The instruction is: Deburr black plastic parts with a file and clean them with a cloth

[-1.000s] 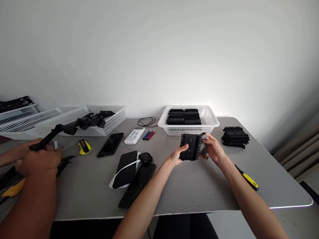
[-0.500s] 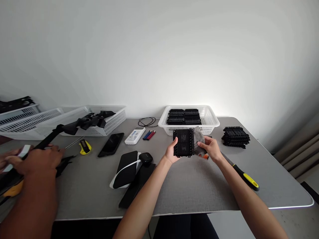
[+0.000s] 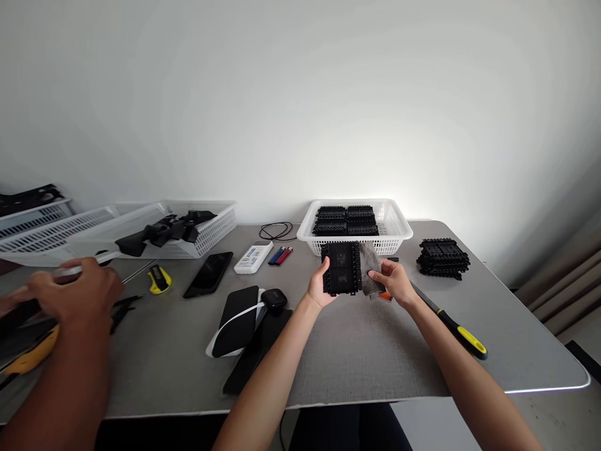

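Above the flat grey desk (image 3: 357,357), a black rectangular plastic panel (image 3: 341,269) is gripped by the fingers of the left hand (image 3: 319,285), while a grey cloth-like sheet (image 3: 370,266), pinched in the right hand (image 3: 397,282)'s fingers, could be snagged if dragged across the panel's toothed edge (image 3: 357,270).
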A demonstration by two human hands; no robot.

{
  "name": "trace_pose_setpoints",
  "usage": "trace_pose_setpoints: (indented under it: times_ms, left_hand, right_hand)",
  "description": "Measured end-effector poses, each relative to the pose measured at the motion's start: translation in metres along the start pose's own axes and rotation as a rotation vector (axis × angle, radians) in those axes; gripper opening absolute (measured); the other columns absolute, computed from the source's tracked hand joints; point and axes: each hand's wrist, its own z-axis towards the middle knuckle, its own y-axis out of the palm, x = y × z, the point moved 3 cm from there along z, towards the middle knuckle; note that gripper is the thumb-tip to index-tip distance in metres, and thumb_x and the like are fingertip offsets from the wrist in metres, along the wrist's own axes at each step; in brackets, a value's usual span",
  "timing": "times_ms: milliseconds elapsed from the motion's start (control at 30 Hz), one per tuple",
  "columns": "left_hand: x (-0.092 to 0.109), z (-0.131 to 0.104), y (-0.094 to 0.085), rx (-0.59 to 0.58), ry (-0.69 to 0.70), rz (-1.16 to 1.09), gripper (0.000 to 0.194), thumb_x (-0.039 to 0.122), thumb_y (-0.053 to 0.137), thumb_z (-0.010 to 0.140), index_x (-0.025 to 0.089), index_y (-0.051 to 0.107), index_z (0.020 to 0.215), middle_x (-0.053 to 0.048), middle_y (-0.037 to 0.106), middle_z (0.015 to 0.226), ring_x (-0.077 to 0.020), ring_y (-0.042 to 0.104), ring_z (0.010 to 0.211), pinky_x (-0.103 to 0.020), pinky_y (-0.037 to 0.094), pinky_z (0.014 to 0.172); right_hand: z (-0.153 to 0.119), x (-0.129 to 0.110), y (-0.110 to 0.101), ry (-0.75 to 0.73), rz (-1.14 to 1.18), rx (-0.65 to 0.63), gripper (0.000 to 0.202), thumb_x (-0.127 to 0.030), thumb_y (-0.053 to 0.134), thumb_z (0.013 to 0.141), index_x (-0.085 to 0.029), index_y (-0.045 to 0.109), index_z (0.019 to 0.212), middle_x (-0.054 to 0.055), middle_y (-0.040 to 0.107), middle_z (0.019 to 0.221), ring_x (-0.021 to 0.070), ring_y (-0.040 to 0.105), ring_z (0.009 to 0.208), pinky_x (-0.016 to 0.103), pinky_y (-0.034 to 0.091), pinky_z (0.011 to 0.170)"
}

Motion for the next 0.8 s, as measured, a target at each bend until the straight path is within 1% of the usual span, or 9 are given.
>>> trace_pose_setpoints:
  times_ms: [100,167,267,367,467,533,600,733,800]
  left_hand:
    - [0.0,0.0,0.001,0.004,-0.003,0.005,0.06,0.05,0.06,0.085,0.013,0.056,0.132,-0.016,0.068,0.122,-0.0319,0.061,0.119,-0.046,0.044,0.105]
    - [-0.001,0.001,0.001,0.011,-0.006,0.006,0.059,0.05,0.06,0.085,0.013,0.057,0.131,-0.016,0.068,0.122,-0.0316,0.061,0.119,-0.045,0.045,0.105]
    - [-0.005,0.001,0.002,0.004,-0.031,0.007,0.059,0.051,0.058,0.087,0.013,0.056,0.131,-0.017,0.068,0.122,-0.0315,0.062,0.118,-0.046,0.045,0.105]
    - [-0.011,0.002,0.003,-0.021,-0.062,0.008,0.061,0.051,0.056,0.087,0.013,0.053,0.134,-0.017,0.068,0.123,-0.0316,0.063,0.117,-0.047,0.044,0.105]
    - [-0.014,0.001,0.003,-0.026,-0.09,0.008,0.063,0.051,0.057,0.087,0.013,0.052,0.136,-0.017,0.068,0.122,-0.0317,0.063,0.115,-0.047,0.044,0.105]
    - [-0.015,0.002,0.004,-0.016,-0.112,0.011,0.063,0.052,0.057,0.087,0.013,0.052,0.136,-0.017,0.068,0.121,-0.0317,0.064,0.115,-0.046,0.045,0.104]
    - [-0.015,0.002,0.006,-0.002,-0.119,0.014,0.062,0.053,0.056,0.088,0.013,0.054,0.135,-0.017,0.069,0.12,-0.0315,0.064,0.114,-0.046,0.045,0.104]
    - [-0.015,0.006,0.013,-0.002,-0.103,0.009,0.067,0.062,0.049,0.088,0.013,0.056,0.133,-0.017,0.069,0.119,-0.0305,0.065,0.113,-0.044,0.048,0.101]
    - [-0.018,0.007,0.016,0.005,-0.106,0.017,0.071,0.067,0.045,0.087,0.014,0.057,0.132,-0.017,0.069,0.119,-0.0303,0.065,0.112,-0.044,0.049,0.099]
  right_hand:
    - [0.0,-0.001,-0.002,0.015,0.005,0.016,0.033,-0.043,0.087,0.06,-0.019,0.072,0.077,0.002,0.073,0.077,0.0166,0.065,0.067,0.029,0.052,0.064]
    - [0.001,0.0,-0.003,0.032,0.005,0.04,0.032,-0.046,0.084,0.065,-0.018,0.071,0.073,0.001,0.07,0.072,0.0136,0.061,0.061,0.025,0.048,0.058]
    - [0.002,0.004,-0.008,0.068,0.016,0.104,0.038,-0.054,0.076,0.072,-0.018,0.069,0.068,-0.001,0.066,0.063,0.0114,0.055,0.053,0.023,0.043,0.05]
    - [0.003,0.008,-0.009,0.119,0.043,0.138,0.039,-0.057,0.076,0.07,-0.018,0.071,0.07,0.001,0.069,0.066,0.0137,0.058,0.055,0.024,0.046,0.05]
    - [0.003,0.011,-0.008,0.173,0.071,0.127,0.039,-0.055,0.08,0.065,-0.018,0.074,0.074,0.005,0.072,0.07,0.0178,0.062,0.058,0.029,0.051,0.053]
    - [0.003,0.012,-0.009,0.183,0.083,0.137,0.039,-0.053,0.082,0.063,-0.017,0.074,0.074,0.007,0.072,0.069,0.0193,0.063,0.057,0.031,0.052,0.052]
    - [0.005,0.01,-0.012,0.151,0.091,0.192,0.038,-0.051,0.083,0.062,-0.017,0.073,0.074,0.006,0.072,0.069,0.0191,0.063,0.057,0.031,0.052,0.053]
    - [0.007,0.003,-0.024,0.004,0.072,0.39,0.035,-0.051,0.08,0.064,-0.02,0.07,0.078,0.002,0.072,0.074,0.0181,0.063,0.065,0.029,0.051,0.06]
    - [0.004,-0.003,-0.026,-0.059,0.035,0.471,0.033,-0.051,0.078,0.067,-0.021,0.07,0.078,0.001,0.07,0.074,0.0188,0.061,0.068,0.029,0.049,0.06]
